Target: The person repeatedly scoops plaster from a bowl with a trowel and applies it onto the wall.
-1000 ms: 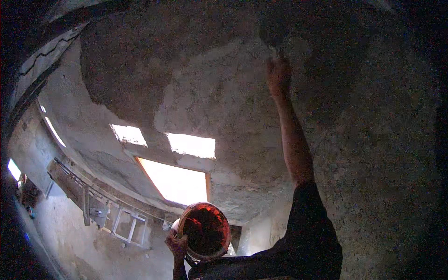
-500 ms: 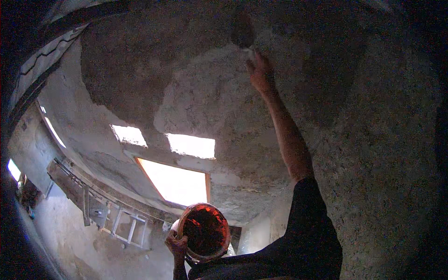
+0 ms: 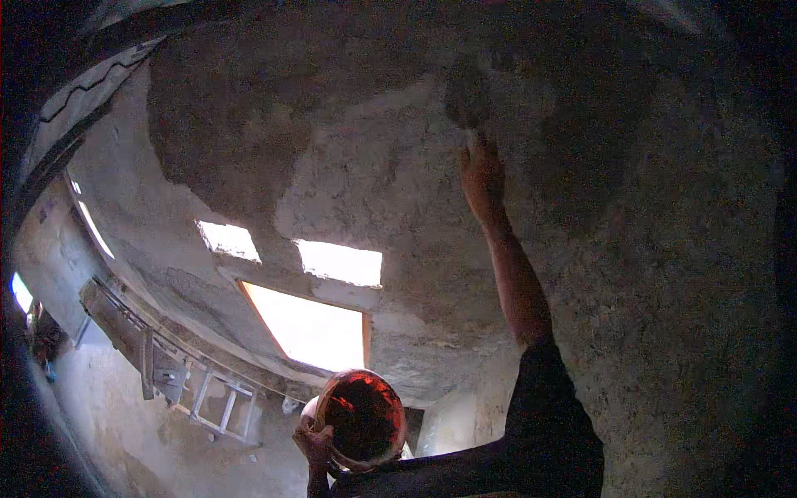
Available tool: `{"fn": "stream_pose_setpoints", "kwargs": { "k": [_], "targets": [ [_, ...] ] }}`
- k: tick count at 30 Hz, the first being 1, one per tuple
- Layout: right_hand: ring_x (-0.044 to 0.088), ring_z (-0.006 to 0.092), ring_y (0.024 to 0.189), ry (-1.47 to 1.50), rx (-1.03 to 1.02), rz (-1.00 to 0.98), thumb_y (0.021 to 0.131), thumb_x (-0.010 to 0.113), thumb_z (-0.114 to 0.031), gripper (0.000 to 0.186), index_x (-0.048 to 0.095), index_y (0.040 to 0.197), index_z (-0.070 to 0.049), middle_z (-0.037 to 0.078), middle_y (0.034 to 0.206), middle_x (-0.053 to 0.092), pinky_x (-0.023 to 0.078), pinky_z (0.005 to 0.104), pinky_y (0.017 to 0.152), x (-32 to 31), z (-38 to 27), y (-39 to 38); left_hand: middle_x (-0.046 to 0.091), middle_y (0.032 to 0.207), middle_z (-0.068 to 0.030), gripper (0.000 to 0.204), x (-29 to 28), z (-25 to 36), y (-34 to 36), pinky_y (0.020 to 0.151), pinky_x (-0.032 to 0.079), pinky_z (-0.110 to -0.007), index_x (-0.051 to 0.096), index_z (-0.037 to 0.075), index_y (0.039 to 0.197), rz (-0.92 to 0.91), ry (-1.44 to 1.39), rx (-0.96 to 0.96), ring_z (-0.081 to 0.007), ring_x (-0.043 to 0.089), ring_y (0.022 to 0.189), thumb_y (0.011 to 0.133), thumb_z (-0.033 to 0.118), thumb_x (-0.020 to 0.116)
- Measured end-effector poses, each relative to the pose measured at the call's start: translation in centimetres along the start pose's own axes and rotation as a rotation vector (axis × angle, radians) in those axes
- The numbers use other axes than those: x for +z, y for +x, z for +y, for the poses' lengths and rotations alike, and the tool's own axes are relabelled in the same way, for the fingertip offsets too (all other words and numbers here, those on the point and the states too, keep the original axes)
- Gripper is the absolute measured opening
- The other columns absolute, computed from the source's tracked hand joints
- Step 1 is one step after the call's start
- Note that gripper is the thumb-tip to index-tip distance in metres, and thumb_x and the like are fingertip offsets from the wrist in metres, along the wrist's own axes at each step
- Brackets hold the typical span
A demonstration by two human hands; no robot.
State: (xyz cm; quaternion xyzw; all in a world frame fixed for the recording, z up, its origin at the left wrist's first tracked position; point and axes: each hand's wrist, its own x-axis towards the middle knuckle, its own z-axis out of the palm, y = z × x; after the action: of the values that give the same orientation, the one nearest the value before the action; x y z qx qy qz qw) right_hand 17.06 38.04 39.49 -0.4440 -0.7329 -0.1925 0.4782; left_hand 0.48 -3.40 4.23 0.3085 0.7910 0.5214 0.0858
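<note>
In the dim upper middle, my right hand (image 3: 481, 178) is raised against the rough plastered wall (image 3: 374, 141), fingers closed round the pale handle of a flat, dark trowel-like tool (image 3: 465, 95); its blade is hard to make out against the plaster. Low in the view, my left hand (image 3: 314, 441) grips the rim and side of a round bucket (image 3: 362, 419), whose inside is dark and streaked with red. The bucket sits close beside my dark-sleeved right arm and body.
Bright openings (image 3: 303, 324) pierce the wall left of my arm. A pale metal ladder-like frame (image 3: 220, 402) and a long plank (image 3: 116, 319) appear lower left, beside a pale floor (image 3: 183, 448). Dark beams with corrugated sheeting (image 3: 83, 100) curve along the upper left edge.
My right hand with the tool first moved left, then came down and back slightly right, now lower on the wall than before. My left hand and the bucket have barely shifted.
</note>
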Motion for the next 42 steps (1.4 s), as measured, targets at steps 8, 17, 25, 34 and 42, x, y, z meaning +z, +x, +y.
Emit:
{"fn": "stream_pose_setpoints", "kwargs": {
  "k": [8,17,25,34,42],
  "targets": [
    [0.049,0.0376,0.103,0.07,-0.039,0.149,0.086,0.049,-0.025,0.046,0.038,0.123,0.001,0.024,0.112,0.048,0.042,0.0438,0.083,0.2,0.2,6.6,0.05,0.054,-0.0133,0.029,-0.7,-0.1,-0.5,0.05,0.038,-0.039,0.05,0.001,0.064,0.031,0.061,-0.005,-0.0271,0.05,0.05,0.045,0.02,0.063],
    [0.052,0.0377,0.097,0.306,-0.268,-0.17,0.084,0.054,-0.026,0.05,0.04,0.122,0.002,0.025,0.11,0.051,0.042,0.043,0.083,4.0,-4.0,5.9,0.051,0.057,-0.0159,0.03,-0.7,-0.2,-0.2,0.049,0.038,-0.04,0.049,0.0,0.064,-0.023,0.066,-0.041,-0.0313,0.05,0.05,0.044,0.019,0.061],
    [0.051,0.0379,0.1,0.267,0.009,0.215,0.086,0.05,-0.028,0.05,0.039,0.122,0.005,0.024,0.112,0.05,0.041,0.0422,0.086,1.6,-1.1,7.0,0.054,0.06,-0.0158,0.032,-0.9,-0.9,-0.5,0.054,0.04,-0.043,0.051,0.001,0.069,0.028,0.061,-0.008,-0.0335,0.053,0.057,0.046,0.02,0.063],
    [0.049,0.0356,0.105,0.172,-0.329,-0.187,0.085,0.052,-0.027,0.047,0.042,0.122,-0.001,0.021,0.117,0.048,0.041,0.0406,0.09,2.2,-2.9,7.5,0.052,0.063,-0.0159,0.037,0.7,-5.1,-0.9,0.056,0.039,-0.043,0.05,0.003,0.076,0.071,0.138,0.047,-0.0339,0.05,0.058,0.047,0.021,0.064],
    [0.054,0.0348,0.094,0.195,-0.013,-0.074,0.084,0.053,-0.023,0.047,0.04,0.124,-0.002,0.022,0.112,0.051,0.044,0.0421,0.082,-1.0,0.1,6.6,0.049,0.056,-0.0153,0.026,0.4,-3.6,-1.0,0.053,0.038,-0.041,0.044,0.003,0.063,0.046,-0.017,-0.005,-0.0333,0.048,0.053,0.047,0.017,0.06]
  ]
}}
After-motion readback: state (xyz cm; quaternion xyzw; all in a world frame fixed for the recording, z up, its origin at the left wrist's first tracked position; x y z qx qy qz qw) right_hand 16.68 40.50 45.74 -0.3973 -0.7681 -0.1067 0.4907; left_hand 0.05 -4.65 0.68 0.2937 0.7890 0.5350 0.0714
